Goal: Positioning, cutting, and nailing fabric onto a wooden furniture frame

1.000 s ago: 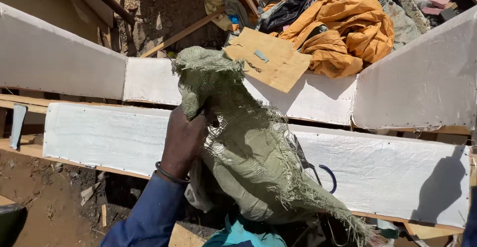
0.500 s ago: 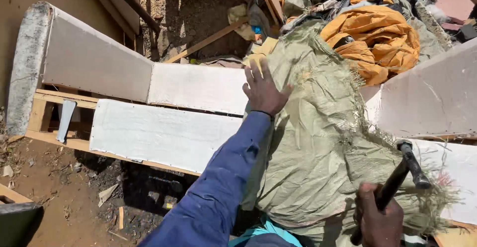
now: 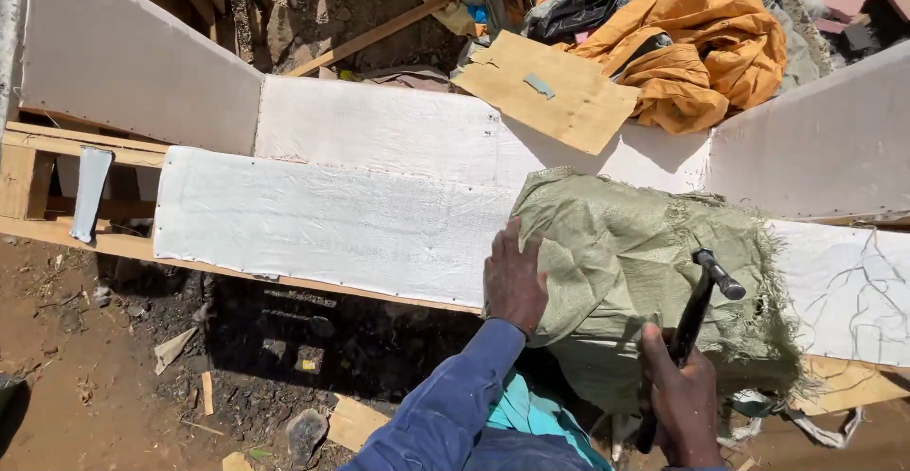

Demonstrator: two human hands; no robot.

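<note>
Our fingers (image 3: 512, 253) lie flat and spread on the green woven sack (image 3: 645, 262), the left hand (image 3: 515, 281) pressing its left edge, wrist bent. The right hand (image 3: 681, 395) is clenched around 1 dark hammer (image 3: 697, 310), head upright. The frayed, crinkled sack drapes over the white padded panel (image 3: 332, 225).

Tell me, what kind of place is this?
Probably an outdoor, makeshift workshop yard: bare dirt ground, scrap wood offcuts and heaped cloth, and a white-covered wooden frame where the right hand grips a hammer.
</note>
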